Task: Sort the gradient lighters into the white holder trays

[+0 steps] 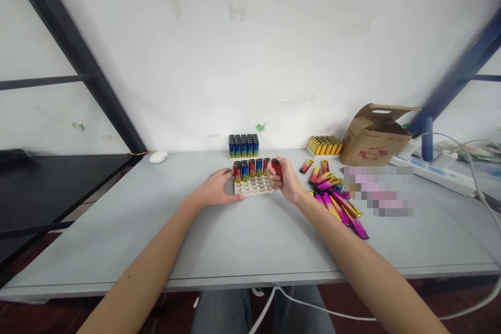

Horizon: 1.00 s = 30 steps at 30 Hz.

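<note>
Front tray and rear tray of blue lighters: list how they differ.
The front tray shows empty holes; the rear tray shows none. The front tray holds red lighters and blue lighters; the rear tray shows only blue ones. Both hold their lighters upright.

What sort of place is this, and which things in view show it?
Probably a small assembly or packing workstation: a pale slotted tray part-filled with what look like upright lighters, a loose colourful pile and an open cardboard box.
</note>
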Each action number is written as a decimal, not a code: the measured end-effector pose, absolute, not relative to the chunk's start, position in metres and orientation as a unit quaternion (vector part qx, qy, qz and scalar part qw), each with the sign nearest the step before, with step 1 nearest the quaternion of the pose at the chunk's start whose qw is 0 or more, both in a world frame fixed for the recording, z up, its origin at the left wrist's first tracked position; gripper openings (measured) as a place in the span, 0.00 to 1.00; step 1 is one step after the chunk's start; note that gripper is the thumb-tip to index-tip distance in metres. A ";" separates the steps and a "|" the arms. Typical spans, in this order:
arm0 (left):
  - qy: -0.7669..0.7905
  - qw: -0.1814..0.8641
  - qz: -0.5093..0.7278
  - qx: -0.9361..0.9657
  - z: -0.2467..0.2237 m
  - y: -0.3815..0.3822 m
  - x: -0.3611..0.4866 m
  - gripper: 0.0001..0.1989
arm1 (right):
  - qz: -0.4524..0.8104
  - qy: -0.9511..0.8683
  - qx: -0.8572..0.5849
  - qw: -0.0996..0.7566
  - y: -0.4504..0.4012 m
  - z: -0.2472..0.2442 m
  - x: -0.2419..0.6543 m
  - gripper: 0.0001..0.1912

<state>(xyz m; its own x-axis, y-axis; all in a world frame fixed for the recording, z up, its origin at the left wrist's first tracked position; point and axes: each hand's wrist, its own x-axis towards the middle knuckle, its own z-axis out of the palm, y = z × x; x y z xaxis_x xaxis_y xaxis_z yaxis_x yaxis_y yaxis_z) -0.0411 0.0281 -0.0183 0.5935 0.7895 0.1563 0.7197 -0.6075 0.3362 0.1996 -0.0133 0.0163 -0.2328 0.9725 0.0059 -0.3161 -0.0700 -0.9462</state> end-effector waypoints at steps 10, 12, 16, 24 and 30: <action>0.412 0.128 0.160 0.888 -0.021 0.031 -0.041 0.38 | 0.603 -0.498 -0.314 0.539 -0.018 0.019 0.197 0.16; 0.408 0.131 0.164 0.889 -0.021 0.031 -0.041 0.37 | 0.549 -0.528 -0.330 0.557 -0.018 0.017 0.195 0.17; 0.400 0.137 0.169 0.890 -0.022 0.031 -0.041 0.38 | 0.349 -0.654 -0.366 0.562 -0.020 0.017 0.196 0.18; 0.395 0.132 0.171 0.893 -0.023 0.024 -0.031 0.37 | 0.164 -0.776 -0.395 0.463 -0.016 0.007 0.207 0.13; 0.398 0.126 0.168 0.893 -0.021 0.023 -0.030 0.35 | 0.134 -0.782 -0.438 0.422 -0.013 0.000 0.208 0.14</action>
<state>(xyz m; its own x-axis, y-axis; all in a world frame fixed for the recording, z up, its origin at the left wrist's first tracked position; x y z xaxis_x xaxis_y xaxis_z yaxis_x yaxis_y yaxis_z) -0.0296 0.0228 -0.0211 0.6273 0.7528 0.1993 0.6684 -0.6519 0.3581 0.2083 -0.0130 0.0000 -0.2603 0.7977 0.5439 0.5719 0.5813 -0.5789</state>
